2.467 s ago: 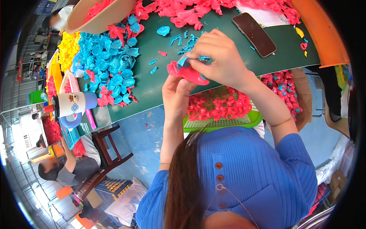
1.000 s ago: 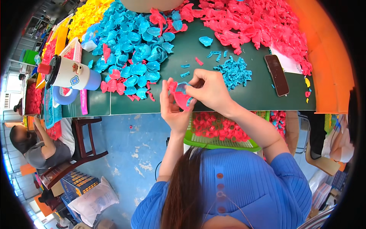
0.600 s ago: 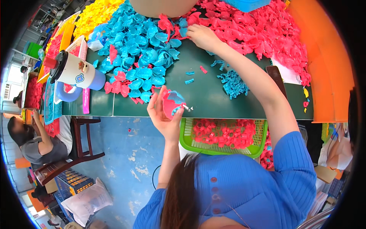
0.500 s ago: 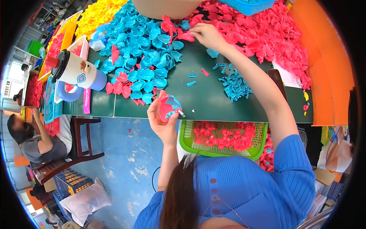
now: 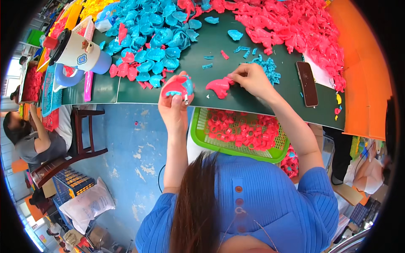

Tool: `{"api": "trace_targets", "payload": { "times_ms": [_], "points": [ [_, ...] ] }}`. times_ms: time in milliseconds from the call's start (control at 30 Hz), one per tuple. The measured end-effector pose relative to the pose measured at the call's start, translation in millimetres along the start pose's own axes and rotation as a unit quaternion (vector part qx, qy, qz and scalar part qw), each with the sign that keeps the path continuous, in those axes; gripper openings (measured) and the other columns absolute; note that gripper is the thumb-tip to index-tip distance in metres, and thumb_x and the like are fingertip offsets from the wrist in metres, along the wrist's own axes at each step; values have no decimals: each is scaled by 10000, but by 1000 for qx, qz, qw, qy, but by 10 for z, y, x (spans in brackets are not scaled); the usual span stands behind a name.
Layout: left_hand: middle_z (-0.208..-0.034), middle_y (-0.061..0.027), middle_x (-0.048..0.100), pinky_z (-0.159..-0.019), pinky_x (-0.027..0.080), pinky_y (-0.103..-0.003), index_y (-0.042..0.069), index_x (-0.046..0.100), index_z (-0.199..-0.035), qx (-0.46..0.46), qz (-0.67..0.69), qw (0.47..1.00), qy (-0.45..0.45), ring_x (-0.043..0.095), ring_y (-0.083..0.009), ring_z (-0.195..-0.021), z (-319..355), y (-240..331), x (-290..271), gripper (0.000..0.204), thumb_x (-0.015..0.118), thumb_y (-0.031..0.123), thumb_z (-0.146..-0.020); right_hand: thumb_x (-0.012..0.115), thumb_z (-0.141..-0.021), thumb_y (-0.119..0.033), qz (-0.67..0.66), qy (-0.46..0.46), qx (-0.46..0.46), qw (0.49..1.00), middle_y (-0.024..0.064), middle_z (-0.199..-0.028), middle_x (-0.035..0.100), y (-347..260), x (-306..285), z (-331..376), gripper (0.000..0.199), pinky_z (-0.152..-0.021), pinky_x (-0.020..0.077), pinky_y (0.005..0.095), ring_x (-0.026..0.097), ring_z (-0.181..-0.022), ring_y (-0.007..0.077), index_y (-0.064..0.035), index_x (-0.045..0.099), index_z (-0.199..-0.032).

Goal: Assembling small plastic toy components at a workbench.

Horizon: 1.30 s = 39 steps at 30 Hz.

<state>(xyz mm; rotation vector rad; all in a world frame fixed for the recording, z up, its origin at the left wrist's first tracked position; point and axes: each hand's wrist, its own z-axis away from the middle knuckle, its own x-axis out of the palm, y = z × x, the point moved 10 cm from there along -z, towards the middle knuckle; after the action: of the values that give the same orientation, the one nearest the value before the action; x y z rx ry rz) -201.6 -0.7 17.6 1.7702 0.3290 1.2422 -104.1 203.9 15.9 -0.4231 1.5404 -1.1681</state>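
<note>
My left hand is closed round a partly joined pink and blue plastic shell, with a small metal-looking bit at its lower edge. To its right, my right hand pinches a curved pink plastic piece by one end, just above the dark green table. Small blue clips lie in a heap behind my right hand. Ahead of my left hand spreads a pile of blue shell pieces with some pink ones at its near edge.
Pink pieces are heaped at the far right, near an orange panel. A phone lies at right, a large cup at left. Below the table edge sits a green basket of pink rings. Another person sits at far left.
My right hand has come back from the far pink pile toward my left hand, bringing the curved pink piece. The left hand keeps its shell, now turned somewhat. The phone is uncovered.
</note>
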Motion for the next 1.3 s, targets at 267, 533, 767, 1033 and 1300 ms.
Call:
{"api": "trace_targets", "payload": {
  "times_ms": [267,533,767,1033,1300],
  "points": [
    [-1227,-206,499,-701,561,-240,-35,430,-1222,-59,1,997,-54,624,-236,-926,52,-168,246,658,678,372,-769,656,-747,-161,250,61,-238,937,127,-1128,532,-553,296,434,397,-900,413,390,470,-1074,305,-49,561,-1115],
    [-1172,-180,551,-723,547,-290,-23,475,-1183,-110,8,991,-80,627,-238,-910,55,-300,431,649,686,411,-750,691,-715,-162,220,107,-258,935,106,-1080,556,-552,99,507,461,-891,398,375,496,-1031,278,-66,558,-1145],
    [-1018,-73,620,-708,556,-297,25,526,-1097,-160,-10,983,-93,632,-172,-859,123,-570,635,599,680,463,-719,732,-693,-133,-53,120,-287,949,95,-1039,597,-1101,-558,819,462,-886,420,321,542,-1002,213,-64,597,-1129],
    [-928,-16,626,-669,564,-279,55,554,-1049,-188,-13,974,-122,631,-132,-826,197,-631,872,556,698,457,-694,761,-662,-173,-65,127,-262,954,88,-1016,602,-993,-572,880,476,-842,429,320,544,-960,209,-64,616,-1102],
    [-883,-2,616,-684,562,-282,41,548,-1015,-187,-27,973,-132,624,-116,-802,214,-649,963,579,715,475,-669,773,-642,-169,-90,127,-240,958,76,-1005,607,-870,-574,867,463,-827,435,306,546,-936,196,-94,637,-1078]
  ]
}}
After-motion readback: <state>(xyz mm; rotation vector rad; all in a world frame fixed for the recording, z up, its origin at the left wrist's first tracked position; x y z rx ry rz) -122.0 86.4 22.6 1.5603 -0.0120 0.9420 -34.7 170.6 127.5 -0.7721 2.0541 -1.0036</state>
